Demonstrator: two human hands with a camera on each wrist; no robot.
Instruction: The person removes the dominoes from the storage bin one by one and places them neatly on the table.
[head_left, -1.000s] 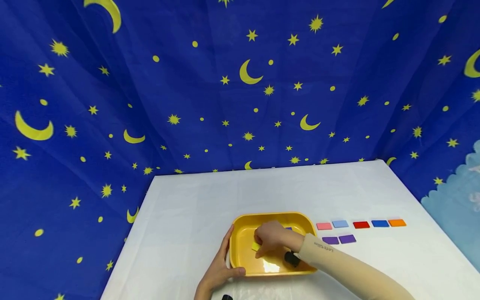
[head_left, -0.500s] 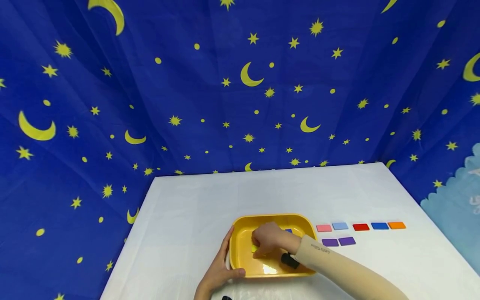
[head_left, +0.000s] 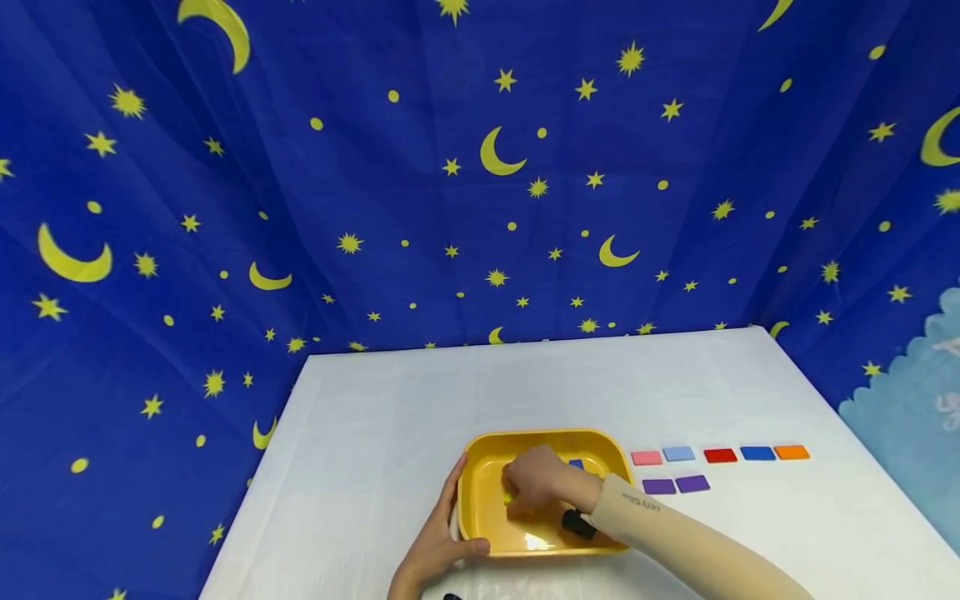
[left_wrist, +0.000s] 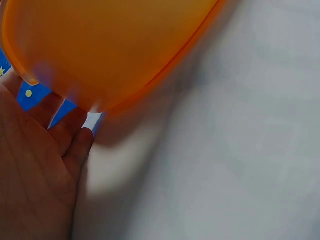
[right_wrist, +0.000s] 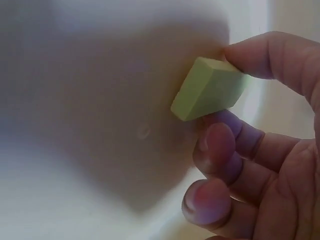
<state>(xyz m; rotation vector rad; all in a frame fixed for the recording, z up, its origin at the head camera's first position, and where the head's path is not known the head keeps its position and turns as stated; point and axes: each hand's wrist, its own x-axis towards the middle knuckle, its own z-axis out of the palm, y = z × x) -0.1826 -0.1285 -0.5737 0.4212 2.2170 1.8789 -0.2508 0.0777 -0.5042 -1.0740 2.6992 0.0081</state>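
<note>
The yellow tray (head_left: 480, 546) sits on the white table. My left hand (head_left: 435, 542) holds its left end, with the fingers along the outer side and the thumb on the front corner. In the left wrist view, the fingers (left_wrist: 75, 145) of that hand touch the tray wall (left_wrist: 165, 70). My right hand (head_left: 536, 479) is low inside the tray, pinching a small yellow block (right_wrist: 215, 87) between thumb and fingers; the other fingers are bent. From the head view, the hand mostly hides this block. A blue block (head_left: 576, 463) shows behind the right wrist inside the tray.
Right of the tray lie flat blocks in two rows: pink (head_left: 647, 457), light blue (head_left: 678, 453), red (head_left: 720, 455), blue (head_left: 757, 453) and orange (head_left: 792, 452) behind, purple (head_left: 658, 486) and another purple block (head_left: 692, 483) nearer. A blue star-patterned curtain (head_left: 420, 167) surrounds the table (head_left: 360, 467).
The right hand has shifted slightly left within the tray, still pinching the yellow block. The left hand stays on the tray. The head view has tilted slightly.
</note>
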